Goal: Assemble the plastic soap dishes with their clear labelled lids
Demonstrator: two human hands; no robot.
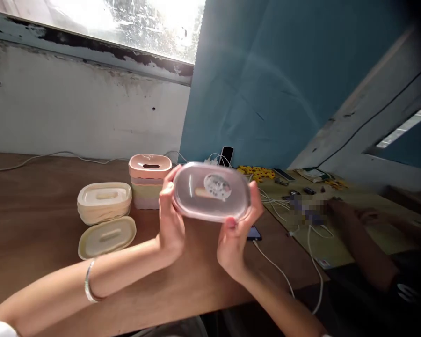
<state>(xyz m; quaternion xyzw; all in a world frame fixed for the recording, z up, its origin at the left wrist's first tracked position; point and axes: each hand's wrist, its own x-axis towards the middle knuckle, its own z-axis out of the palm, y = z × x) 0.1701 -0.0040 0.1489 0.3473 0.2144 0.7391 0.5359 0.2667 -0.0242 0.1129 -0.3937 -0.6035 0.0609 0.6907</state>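
Observation:
Both hands hold up a translucent pinkish plastic container (185, 187), oval with rounded ends and a speckled round sticker on the face toward me. My left hand (171, 224) is closed around its left end, and my right hand (235, 238) grips the right end, thumb at the lower edge. Behind my left hand stands a stack of similar containers, topped by a pink slotted lid (150, 161). Cream lids (104, 199) lie piled to the left, with a single cream lid (107, 238) in front of them, near my left forearm.
A phone (254, 232) with a cable lies on the brown table (31, 224) beyond my right hand. Another phone (226, 154) leans at the wall by white plugs. On the right, a co-worker's arm (365, 248) reaches over a yellowish table with cables and yellow items (256, 172).

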